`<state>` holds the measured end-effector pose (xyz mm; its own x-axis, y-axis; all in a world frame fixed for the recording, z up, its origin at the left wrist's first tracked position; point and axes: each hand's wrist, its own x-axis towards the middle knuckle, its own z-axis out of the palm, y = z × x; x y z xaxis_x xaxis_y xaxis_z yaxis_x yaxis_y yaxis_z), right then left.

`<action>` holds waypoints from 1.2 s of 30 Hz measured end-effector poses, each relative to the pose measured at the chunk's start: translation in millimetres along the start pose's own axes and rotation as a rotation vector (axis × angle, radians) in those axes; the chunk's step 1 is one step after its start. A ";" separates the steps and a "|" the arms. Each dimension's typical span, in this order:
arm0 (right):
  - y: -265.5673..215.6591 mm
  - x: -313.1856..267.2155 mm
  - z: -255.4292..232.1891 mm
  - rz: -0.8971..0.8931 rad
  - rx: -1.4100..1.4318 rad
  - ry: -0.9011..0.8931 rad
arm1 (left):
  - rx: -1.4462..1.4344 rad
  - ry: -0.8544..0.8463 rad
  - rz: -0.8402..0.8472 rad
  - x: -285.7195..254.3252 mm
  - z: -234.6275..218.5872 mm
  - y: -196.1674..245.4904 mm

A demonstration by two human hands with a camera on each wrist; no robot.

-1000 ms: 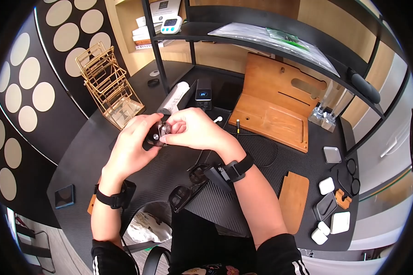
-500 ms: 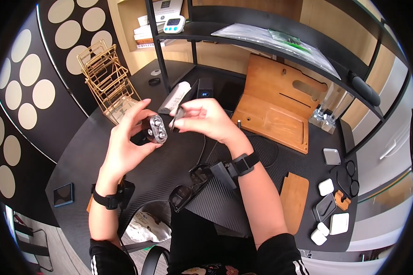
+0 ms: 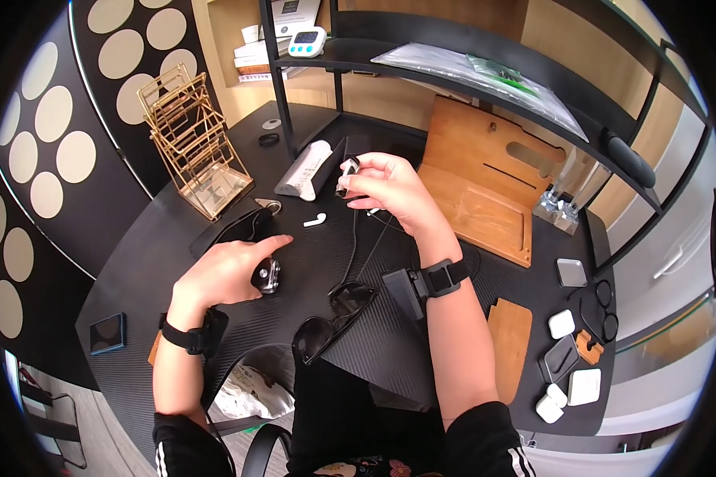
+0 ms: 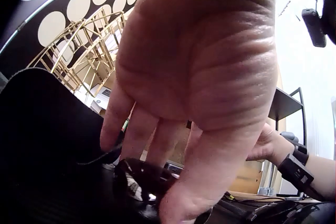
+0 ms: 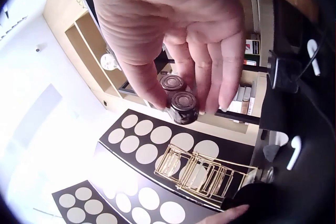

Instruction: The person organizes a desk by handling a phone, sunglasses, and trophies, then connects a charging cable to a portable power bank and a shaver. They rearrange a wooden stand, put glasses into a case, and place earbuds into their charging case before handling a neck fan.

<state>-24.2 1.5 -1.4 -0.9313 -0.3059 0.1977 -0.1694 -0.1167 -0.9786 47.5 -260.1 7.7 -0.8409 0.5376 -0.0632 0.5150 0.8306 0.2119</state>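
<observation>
In the head view my left hand (image 3: 223, 274) holds a glossy dark rounded case (image 3: 266, 275) with a clear end, low over the black desk. The left wrist view shows the same dark case (image 4: 144, 184) between thumb and fingers. Farther back and to the right, my right hand (image 3: 390, 191) pinches a small dark and silver piece (image 3: 346, 176). Its two round, ringed ends (image 5: 178, 91) face the right wrist camera. On the desk between the hands lies a white earbud (image 3: 315, 220); another earbud (image 3: 375, 212) lies below the right hand.
A black pouch (image 3: 229, 229) lies beyond the left hand, near a gold wire rack (image 3: 187, 143). Sunglasses (image 3: 334, 318) sit near the front edge. Farther right are a wooden organizer (image 3: 469, 203) and a wooden board (image 3: 509, 350). A black shelf (image 3: 445, 67) spans the back.
My hands, together on the case a second ago, have separated. The right has moved back and right with the small piece; the left has lowered toward the desk with the case, uncovering the pouch and earbud.
</observation>
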 end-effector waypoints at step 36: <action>-22.7 -144.0 -49.2 0.669 -1.064 -0.509 | 0.007 -0.055 0.130 -38.2 -14.4 13.4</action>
<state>97.9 94.6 -10.4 -0.7507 -0.3551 -0.5571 -0.1154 0.9008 -0.4186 84.2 -271.6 27.0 -0.7568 0.6476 -0.0888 0.6203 0.7543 0.2150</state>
